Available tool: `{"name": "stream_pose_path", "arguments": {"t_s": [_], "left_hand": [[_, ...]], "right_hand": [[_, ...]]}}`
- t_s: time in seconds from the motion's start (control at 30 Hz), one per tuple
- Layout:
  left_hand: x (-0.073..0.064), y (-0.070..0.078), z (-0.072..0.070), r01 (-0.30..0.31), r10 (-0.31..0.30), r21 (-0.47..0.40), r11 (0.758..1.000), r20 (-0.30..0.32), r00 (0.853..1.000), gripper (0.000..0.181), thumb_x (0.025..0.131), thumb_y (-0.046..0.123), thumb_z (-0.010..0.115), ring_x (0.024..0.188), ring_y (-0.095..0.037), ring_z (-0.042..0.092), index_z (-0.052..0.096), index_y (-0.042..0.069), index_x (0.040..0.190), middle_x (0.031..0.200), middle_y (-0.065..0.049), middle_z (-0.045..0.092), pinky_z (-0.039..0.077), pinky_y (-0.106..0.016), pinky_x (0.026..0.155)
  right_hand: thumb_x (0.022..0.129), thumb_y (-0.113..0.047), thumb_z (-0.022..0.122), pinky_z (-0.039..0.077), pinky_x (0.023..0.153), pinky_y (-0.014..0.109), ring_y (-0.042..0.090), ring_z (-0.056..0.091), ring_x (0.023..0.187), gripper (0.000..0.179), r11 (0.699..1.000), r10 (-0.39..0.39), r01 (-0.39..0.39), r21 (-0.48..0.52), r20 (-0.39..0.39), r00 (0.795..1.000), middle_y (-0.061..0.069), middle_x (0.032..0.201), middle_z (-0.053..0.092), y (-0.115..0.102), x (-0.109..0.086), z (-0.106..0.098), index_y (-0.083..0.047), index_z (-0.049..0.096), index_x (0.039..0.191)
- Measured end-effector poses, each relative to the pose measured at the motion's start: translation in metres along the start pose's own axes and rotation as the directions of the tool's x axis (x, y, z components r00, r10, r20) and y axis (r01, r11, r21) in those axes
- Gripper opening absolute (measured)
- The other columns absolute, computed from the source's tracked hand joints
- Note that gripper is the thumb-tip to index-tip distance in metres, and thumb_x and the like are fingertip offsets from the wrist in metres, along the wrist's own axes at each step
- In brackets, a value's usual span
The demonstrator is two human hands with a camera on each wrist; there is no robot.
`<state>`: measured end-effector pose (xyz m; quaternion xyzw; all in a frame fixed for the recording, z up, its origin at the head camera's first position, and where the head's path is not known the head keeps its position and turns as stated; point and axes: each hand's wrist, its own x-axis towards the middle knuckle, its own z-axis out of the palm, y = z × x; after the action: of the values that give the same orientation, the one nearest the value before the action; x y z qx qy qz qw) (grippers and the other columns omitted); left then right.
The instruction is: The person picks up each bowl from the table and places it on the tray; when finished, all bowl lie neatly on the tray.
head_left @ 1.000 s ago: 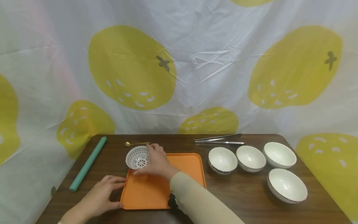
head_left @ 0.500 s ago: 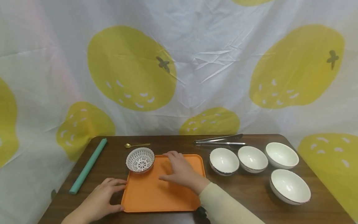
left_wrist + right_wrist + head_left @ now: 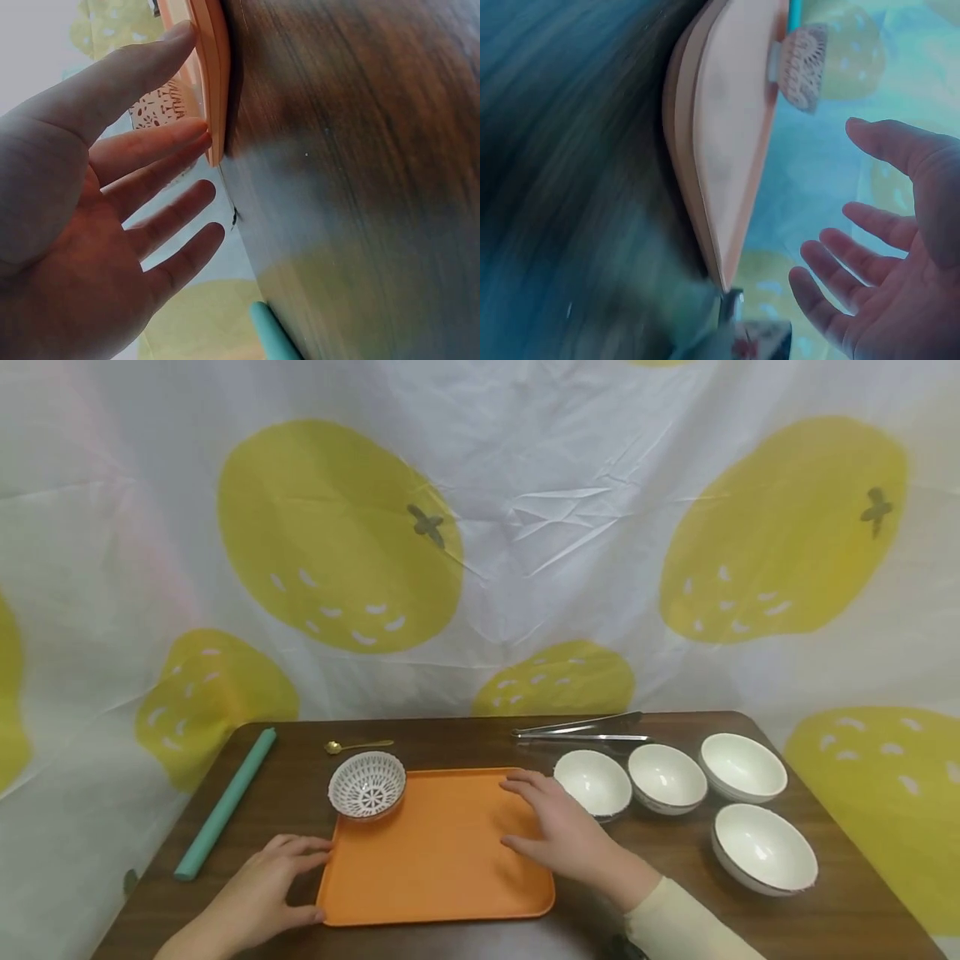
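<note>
An orange tray (image 3: 442,852) lies on the dark wooden table. On its far left corner stands a patterned bowl (image 3: 367,785), white inside with dark marks. My left hand (image 3: 258,889) touches the tray's left edge with thumb and fingertips, its fingers fairly straight; the left wrist view shows the thumb and index finger against the tray rim (image 3: 214,82). Over the tray's right side hovers my right hand (image 3: 573,835), fingers spread, holding nothing. It partly covers the nearest white bowl (image 3: 592,781). The right wrist view shows this hand (image 3: 885,255) apart from the tray (image 3: 731,112).
More white bowls stand on the right: a middle one (image 3: 667,777), a far one (image 3: 742,766) and a near one (image 3: 763,847). Metal tongs (image 3: 581,731) lie at the back. A small gold spoon (image 3: 358,746) and a green stick (image 3: 227,803) lie on the left.
My right hand has let go of the patterned bowl and moved right across the tray towards the white bowls. The bowl stays on the tray's corner. My left hand has kept its place.
</note>
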<state>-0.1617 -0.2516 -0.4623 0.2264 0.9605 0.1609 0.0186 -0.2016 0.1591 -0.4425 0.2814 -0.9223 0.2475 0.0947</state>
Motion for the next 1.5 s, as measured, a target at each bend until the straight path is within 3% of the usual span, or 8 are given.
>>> {"name": "stream_pose_path", "arguments": {"t_s": [0.63,0.8,0.93,1.1,1.17,1.23,1.33,1.5], "left_hand": [[0.002,-0.002,-0.002,0.038,-0.036,-0.018,0.999,0.06,0.998,0.07,0.07,0.046,0.093,0.126,-0.036,0.055,0.074,0.007,0.125,0.135,-0.006,0.065,0.049,-0.065,0.094],[0.002,-0.003,-0.001,0.045,-0.042,-0.037,0.998,0.068,0.997,0.07,0.07,0.045,0.093,0.126,-0.037,0.055,0.073,0.007,0.125,0.137,-0.005,0.064,0.049,-0.065,0.094],[0.002,-0.003,0.0,0.029,-0.026,-0.039,0.999,0.061,0.998,0.07,0.07,0.045,0.093,0.125,-0.037,0.056,0.073,0.007,0.125,0.136,-0.005,0.064,0.05,-0.064,0.092],[0.002,-0.002,0.0,0.014,-0.012,-0.031,0.999,0.051,0.999,0.069,0.071,0.045,0.093,0.124,-0.036,0.056,0.073,0.006,0.125,0.135,-0.006,0.064,0.051,-0.063,0.092],[0.003,-0.002,0.0,0.011,-0.009,-0.024,1.0,0.05,0.999,0.069,0.071,0.045,0.093,0.124,-0.036,0.056,0.073,0.007,0.125,0.135,-0.005,0.065,0.051,-0.062,0.092],[0.003,-0.001,-0.001,0.008,-0.007,-0.018,1.0,0.052,0.999,0.068,0.071,0.045,0.093,0.123,-0.035,0.056,0.074,0.007,0.125,0.135,-0.005,0.065,0.051,-0.062,0.091],[0.003,-0.002,-0.001,0.0,0.001,-0.017,1.0,0.055,0.999,0.068,0.071,0.045,0.093,0.123,-0.036,0.056,0.074,0.007,0.124,0.135,-0.006,0.065,0.051,-0.062,0.09],[0.003,-0.002,0.0,0.007,-0.005,-0.028,1.0,0.054,0.999,0.068,0.071,0.044,0.093,0.123,-0.037,0.056,0.074,0.006,0.123,0.134,-0.006,0.065,0.051,-0.063,0.091]], "right_hand": [[0.081,-0.024,0.088,0.043,0.105,0.044,0.029,0.059,0.128,0.061,0.993,0.021,-0.046,-0.108,-0.23,0.973,0.007,0.137,0.063,0.041,-0.067,-0.056,-0.01,0.064,0.135],[0.077,-0.021,0.091,0.037,0.108,0.026,0.03,0.058,0.125,0.062,0.987,0.014,-0.059,-0.147,-0.289,0.957,0.007,0.134,0.064,0.056,-0.085,-0.07,-0.009,0.065,0.132],[0.072,-0.018,0.093,0.022,0.109,0.006,0.031,0.057,0.121,0.064,0.981,0.012,-0.074,-0.177,-0.33,0.944,0.008,0.13,0.065,0.071,-0.1,-0.082,-0.007,0.066,0.129],[0.07,-0.015,0.093,0.012,0.109,0.001,0.037,0.057,0.118,0.063,0.979,0.047,-0.115,-0.169,-0.362,0.931,0.013,0.125,0.066,0.091,-0.117,-0.096,-0.003,0.066,0.126],[0.07,-0.018,0.094,0.024,0.114,0.011,0.039,0.057,0.118,0.064,0.971,0.076,-0.152,-0.185,-0.364,0.928,0.015,0.125,0.066,0.098,-0.125,-0.1,-0.004,0.067,0.126],[0.069,-0.022,0.094,0.036,0.114,0.032,0.043,0.057,0.117,0.065,0.962,0.101,-0.184,-0.202,-0.362,0.927,0.017,0.126,0.066,0.105,-0.133,-0.103,-0.004,0.068,0.125],[0.067,-0.029,0.096,0.042,0.095,0.058,0.045,0.056,0.115,0.07,0.945,0.14,-0.232,-0.23,-0.359,0.923,0.018,0.127,0.066,0.114,-0.145,-0.109,-0.005,0.068,0.126],[0.061,-0.036,0.098,0.041,0.082,0.063,0.047,0.055,0.109,0.077,0.924,0.171,-0.278,-0.261,-0.368,0.914,0.019,0.125,0.064,0.128,-0.158,-0.118,-0.007,0.068,0.126]]}}
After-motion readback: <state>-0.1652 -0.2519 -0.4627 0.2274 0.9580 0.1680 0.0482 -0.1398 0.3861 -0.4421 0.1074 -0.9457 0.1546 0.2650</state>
